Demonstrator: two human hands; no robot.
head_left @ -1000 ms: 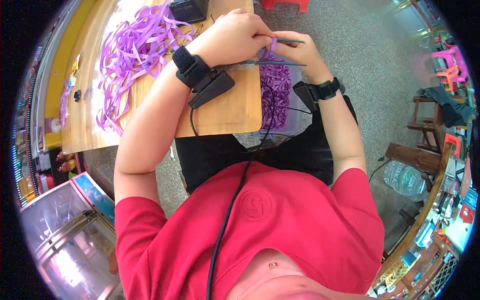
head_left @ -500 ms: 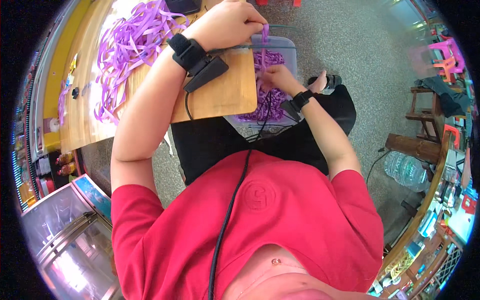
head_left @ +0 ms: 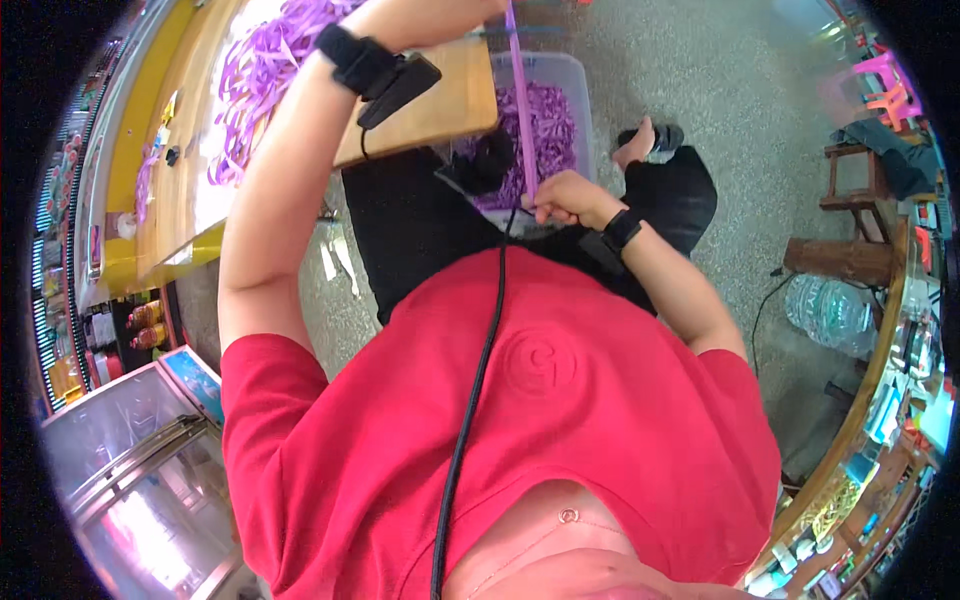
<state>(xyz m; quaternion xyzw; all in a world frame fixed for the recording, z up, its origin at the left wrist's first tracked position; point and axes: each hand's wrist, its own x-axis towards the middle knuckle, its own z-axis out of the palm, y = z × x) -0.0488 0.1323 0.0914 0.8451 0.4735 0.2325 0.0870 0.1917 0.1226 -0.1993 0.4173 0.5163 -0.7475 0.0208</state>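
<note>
A strip of purple ribbon [head_left: 522, 105] is stretched taut between my two hands. My left hand [head_left: 450, 20], blurred and partly cut off by the top edge, is closed on its upper end above the table corner. My right hand [head_left: 572, 200] pinches the lower end close to my lap. Behind the strip stands a clear plastic bin [head_left: 578, 75] filled with crinkled purple ribbon [head_left: 555, 130]. On the wooden table [head_left: 430, 110] to the left lies a loose heap of smoother purple ribbon [head_left: 265, 75].
A black cable [head_left: 470, 400] runs down my red shirt toward my right hand. A blurred black object [head_left: 485, 165] is at the bin's near left side. To the right are a wooden stool [head_left: 855, 180], a large clear plastic bottle [head_left: 828, 315] and pink plastic stools [head_left: 880, 75].
My left hand has moved up and away. My right hand has come down out of the bin toward my lap, drawing the ribbon into a long straight strip. The view has shifted slightly.
</note>
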